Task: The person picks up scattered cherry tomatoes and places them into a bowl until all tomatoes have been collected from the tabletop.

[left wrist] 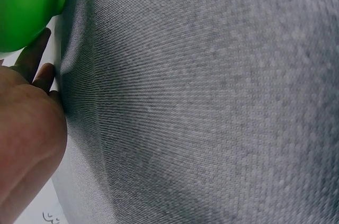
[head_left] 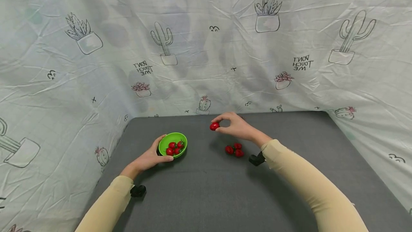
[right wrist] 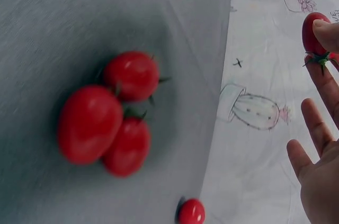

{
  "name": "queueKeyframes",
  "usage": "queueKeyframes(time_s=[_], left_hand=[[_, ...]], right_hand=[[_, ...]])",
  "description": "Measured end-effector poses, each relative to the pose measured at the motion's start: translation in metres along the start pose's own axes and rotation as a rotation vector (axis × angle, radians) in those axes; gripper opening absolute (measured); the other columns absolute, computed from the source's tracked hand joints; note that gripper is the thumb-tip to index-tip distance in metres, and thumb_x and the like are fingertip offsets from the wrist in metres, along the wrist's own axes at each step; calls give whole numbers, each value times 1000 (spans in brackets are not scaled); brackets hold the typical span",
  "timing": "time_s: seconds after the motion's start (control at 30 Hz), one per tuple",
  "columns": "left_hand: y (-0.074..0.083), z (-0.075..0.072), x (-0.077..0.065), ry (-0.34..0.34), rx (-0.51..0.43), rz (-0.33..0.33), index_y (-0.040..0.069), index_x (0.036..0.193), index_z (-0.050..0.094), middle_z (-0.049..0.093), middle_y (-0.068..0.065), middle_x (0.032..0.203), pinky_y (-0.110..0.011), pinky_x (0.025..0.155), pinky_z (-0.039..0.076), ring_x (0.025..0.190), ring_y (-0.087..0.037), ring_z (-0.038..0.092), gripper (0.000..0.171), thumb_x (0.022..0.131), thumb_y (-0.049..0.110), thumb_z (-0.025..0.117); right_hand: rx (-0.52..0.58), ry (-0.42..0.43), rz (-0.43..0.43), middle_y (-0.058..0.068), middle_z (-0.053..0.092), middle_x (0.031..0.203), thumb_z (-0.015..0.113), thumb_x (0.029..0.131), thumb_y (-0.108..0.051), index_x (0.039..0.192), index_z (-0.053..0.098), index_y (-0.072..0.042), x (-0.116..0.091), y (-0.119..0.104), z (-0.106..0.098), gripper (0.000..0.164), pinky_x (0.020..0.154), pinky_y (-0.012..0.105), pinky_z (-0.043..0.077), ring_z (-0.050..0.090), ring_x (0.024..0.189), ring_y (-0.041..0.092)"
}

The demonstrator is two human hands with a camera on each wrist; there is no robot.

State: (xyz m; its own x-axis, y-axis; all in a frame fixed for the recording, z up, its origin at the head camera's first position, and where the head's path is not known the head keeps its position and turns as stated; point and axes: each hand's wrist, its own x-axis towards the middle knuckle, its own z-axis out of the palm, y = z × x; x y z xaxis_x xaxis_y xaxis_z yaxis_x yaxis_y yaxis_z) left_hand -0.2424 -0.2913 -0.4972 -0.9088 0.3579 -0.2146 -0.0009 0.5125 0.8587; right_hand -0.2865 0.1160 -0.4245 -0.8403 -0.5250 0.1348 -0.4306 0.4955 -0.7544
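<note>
My left hand (head_left: 150,157) grips a small green bowl (head_left: 163,142) by its left side, thumb along the near rim and fingers round the far side. Several red cherry tomatoes (head_left: 172,145) with green stems lie in the bowl. In the left wrist view the bowl's green outer wall (left wrist: 32,7) shows above the fingers. My right hand (head_left: 237,126) pinches one cherry tomato (head_left: 214,126) between thumb and fingers, raised over the table to the right of the bowl. The right wrist view shows this tomato (right wrist: 312,33) with its green stem end down and the other fingers spread.
A cluster of three cherry tomatoes (head_left: 238,146) lies on the dark grey table (head_left: 206,196), below the right hand in the head view. Another tomato (right wrist: 191,212) rests near the table edge in the right wrist view. A cactus-printed white cloth (head_left: 206,46) hangs behind.
</note>
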Motion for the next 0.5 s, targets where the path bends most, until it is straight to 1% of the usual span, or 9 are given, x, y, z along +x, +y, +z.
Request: queueKeyframes(time_s=[0.13,0.23,0.4,0.5], left_hand=[[1,0,0,2,-2,6,23,165,5,12,-19,165,-65,114,21,150,-39,17,108,89,34,82],[1,0,0,4,1,7,23,165,5,12,-19,165,-65,114,22,150,-40,17,108,89,33,82],[2,1,1,6,10,15,21,165,4,13,-20,165,-64,111,26,148,-40,20,108,90,33,81],[3,1,1,8,12,13,20,165,4,13,-20,165,-65,112,25,148,-40,20,109,89,33,81]], right_hand=[[4,-5,-6,-11,63,126,73,97,-35,128,70,-30,13,-6,8,32,110,53,35,37,136,21],[13,-10,-23,-12,63,126,73,97,-34,128,70,-30,23,-8,14,32,110,52,34,39,134,20],[26,-15,-70,-11,62,128,73,98,-31,129,70,-28,38,-14,24,31,111,51,33,40,135,19],[37,-20,-79,-11,62,128,73,98,-29,129,70,-27,45,-18,30,32,110,50,34,41,134,19]])
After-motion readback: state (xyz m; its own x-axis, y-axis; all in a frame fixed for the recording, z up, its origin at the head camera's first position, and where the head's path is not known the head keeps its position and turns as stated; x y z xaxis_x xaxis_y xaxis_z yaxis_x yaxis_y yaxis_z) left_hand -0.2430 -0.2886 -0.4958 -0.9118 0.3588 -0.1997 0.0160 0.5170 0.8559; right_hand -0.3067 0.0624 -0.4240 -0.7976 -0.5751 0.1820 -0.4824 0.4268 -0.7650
